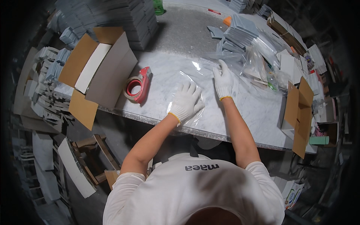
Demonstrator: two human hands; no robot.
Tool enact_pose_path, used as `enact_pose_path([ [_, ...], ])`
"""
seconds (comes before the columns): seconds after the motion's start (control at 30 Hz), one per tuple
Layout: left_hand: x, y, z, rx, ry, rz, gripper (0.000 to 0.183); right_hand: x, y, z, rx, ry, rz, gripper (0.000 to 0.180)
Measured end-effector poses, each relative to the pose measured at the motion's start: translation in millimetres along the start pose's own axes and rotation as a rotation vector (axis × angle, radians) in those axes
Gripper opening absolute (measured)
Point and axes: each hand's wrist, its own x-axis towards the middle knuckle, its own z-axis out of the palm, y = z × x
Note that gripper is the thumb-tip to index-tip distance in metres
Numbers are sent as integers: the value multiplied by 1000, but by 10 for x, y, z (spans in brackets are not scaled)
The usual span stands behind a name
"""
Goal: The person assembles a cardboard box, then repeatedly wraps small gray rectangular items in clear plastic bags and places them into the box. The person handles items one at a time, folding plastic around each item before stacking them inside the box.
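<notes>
My left hand (pixel 185 101), in a white knit glove with a yellow cuff edge, lies flat with spread fingers on a clear plastic bag (pixel 197 119) near the front edge of the marble-patterned worktop (pixel 157 109). Farther back and to the right, my right hand (pixel 224 80), gloved alike, is at the edge of more clear plastic film (pixel 233 59); whether its fingers pinch the film cannot be told. Left of my left hand rests a red tape dispenser (pixel 144 84) with a roll of tape.
An open cardboard box (pixel 112 73) stands at the left, another (pixel 287 112) at the right. Tall stacks of grey tiles or panels (pixel 123 22) rise at the back left. A smaller tilted stack (pixel 242 31) and a heap of plastic bags (pixel 258 62) lie at the back right.
</notes>
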Motion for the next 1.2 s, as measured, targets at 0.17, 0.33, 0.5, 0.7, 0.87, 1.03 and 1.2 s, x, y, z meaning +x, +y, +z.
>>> enact_pose_path([
  [0.17,-4,-90,97,78,66,58,51,-497,-323,-238,-16,-85,209,52],
  [0.33,-25,-131,154,47,20,88,45,-1654,-754,-634,109,-431,389,42],
  [0.5,14,-142,162,40,31,117,45,-2315,-761,-841,291,-1067,565,40],
  [0.7,39,-156,143,78,35,154,45,-2433,-760,-527,571,-997,951,61],
  [0.87,45,-165,187,92,36,164,47,-2550,-734,-341,859,-864,1069,48],
  [1.03,41,-242,245,91,16,177,50,-2627,-717,-422,721,-772,683,31],
  [1.2,29,-260,288,116,30,186,52,-2631,-839,-564,992,-664,804,23],
])
